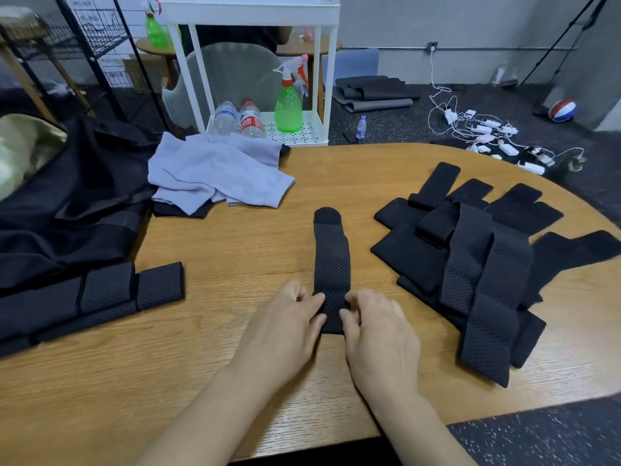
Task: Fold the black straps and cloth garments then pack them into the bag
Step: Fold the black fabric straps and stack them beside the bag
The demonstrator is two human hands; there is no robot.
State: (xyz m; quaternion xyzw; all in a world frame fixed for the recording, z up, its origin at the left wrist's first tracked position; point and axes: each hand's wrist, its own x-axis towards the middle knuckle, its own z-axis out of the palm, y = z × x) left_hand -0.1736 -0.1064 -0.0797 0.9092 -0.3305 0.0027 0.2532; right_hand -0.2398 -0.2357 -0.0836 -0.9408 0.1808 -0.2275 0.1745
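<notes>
Here both hands meet at the near end of a single black strap point(332, 264) lying flat on the wooden worktop point(235, 250) and running straight away from them. The left hand point(285, 326) pinches the strap's left edge with curled fingers, and the right hand point(378, 331) pinches its right edge the same way. Right of the right hand lies a loose pile of unfolded straps point(477, 264). Left of the left hand sit folded straps point(111, 287) in a row, touching the black bag point(67, 203). Beyond the left hand lies a grey garment point(215, 169).
</notes>
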